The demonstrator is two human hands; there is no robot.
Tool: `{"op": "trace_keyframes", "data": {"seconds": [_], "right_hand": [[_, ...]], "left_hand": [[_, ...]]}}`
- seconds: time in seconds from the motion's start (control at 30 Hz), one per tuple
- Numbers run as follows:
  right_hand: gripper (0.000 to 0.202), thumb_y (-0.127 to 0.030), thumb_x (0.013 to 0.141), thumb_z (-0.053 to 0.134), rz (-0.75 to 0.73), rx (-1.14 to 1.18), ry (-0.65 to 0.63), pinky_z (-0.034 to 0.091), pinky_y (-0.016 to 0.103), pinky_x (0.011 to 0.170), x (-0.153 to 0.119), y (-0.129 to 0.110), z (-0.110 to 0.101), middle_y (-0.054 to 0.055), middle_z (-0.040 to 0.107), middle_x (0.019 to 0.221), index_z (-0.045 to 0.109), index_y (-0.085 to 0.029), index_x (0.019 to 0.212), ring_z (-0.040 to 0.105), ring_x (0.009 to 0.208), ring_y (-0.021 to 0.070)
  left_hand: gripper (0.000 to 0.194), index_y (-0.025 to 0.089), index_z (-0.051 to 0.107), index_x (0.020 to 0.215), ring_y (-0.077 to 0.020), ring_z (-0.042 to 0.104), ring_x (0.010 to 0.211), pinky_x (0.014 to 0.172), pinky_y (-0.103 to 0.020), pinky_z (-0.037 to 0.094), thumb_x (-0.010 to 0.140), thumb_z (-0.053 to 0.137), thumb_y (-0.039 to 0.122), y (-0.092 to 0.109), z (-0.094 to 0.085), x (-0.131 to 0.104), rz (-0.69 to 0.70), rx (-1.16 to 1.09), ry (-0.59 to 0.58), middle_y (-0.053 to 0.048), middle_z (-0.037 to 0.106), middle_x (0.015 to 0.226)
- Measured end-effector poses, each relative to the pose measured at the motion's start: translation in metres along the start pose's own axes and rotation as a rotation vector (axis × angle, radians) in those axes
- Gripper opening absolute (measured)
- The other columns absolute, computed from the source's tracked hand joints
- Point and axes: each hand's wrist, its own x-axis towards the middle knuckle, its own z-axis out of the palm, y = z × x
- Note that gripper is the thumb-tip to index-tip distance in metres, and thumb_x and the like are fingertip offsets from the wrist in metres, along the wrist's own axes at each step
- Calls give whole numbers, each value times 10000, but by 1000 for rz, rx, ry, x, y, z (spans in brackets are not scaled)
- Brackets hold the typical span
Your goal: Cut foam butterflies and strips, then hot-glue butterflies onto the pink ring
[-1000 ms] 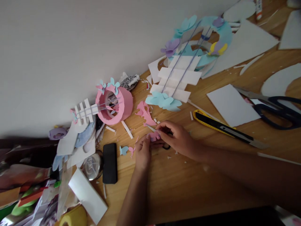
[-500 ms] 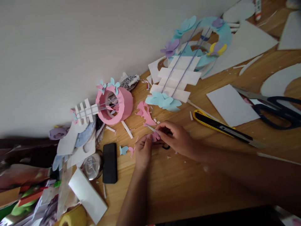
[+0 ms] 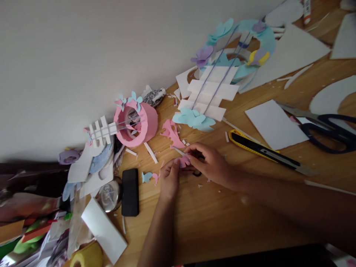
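Pinched between the fingers of my left hand (image 3: 170, 177) is a small pink paper piece (image 3: 184, 161). My right hand (image 3: 210, 163) grips small scissors (image 3: 179, 151); one pointed blade shows beyond the fingers and part of a black handle loop below them. The two hands nearly meet over the wooden table. Left of my left hand lie a light blue paper cutout (image 3: 146, 177) and a small pink paper cutout (image 3: 155, 178). A pink paper offcut (image 3: 171, 134) lies just beyond the hands.
Behind stand a pink ring-shaped paper model (image 3: 151, 124) with a white neck and a blue one (image 3: 268, 39) with purple strings. To the right lie a yellow-black utility knife (image 3: 256, 150) and large scissors (image 3: 319, 142). A black phone (image 3: 130, 193) and glass jar (image 3: 109, 196) sit left.
Both hands keep almost the same position and hold the same things. The whole view has shifted very slightly.
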Motion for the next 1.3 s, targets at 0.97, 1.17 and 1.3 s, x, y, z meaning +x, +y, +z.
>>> {"op": "trace_keyframes", "data": {"seconds": [0.97, 1.17, 1.3], "right_hand": [[130, -170, 901, 564, -53, -75, -20, 494, 313, 785, 4, -3, -3, 24, 671, 913, 655, -223, 976, 625, 856, 168], [133, -169, 906, 563, -66, -66, -27, 494, 315, 816, 4, -2, -3, 29, 676, 944, 652, -223, 989, 632, 892, 170], [128, -182, 909, 571, -52, -70, -33, 495, 322, 823, 4, -3, -3, 32, 679, 955, 657, -220, 996, 635, 901, 175]], "left_hand": [[371, 202, 719, 873, -270, 745, 888, 715, -370, 631, 872, 599, 554, -2, 2, 0, 30, 49, 33, -59, 770, 877], [395, 203, 710, 863, -268, 739, 904, 716, -361, 626, 864, 584, 577, -2, 2, 0, 34, 82, 49, -61, 767, 908], [357, 205, 707, 846, -256, 741, 878, 710, -351, 624, 871, 596, 543, -3, 2, 0, 50, 45, 42, -49, 766, 888]]}}
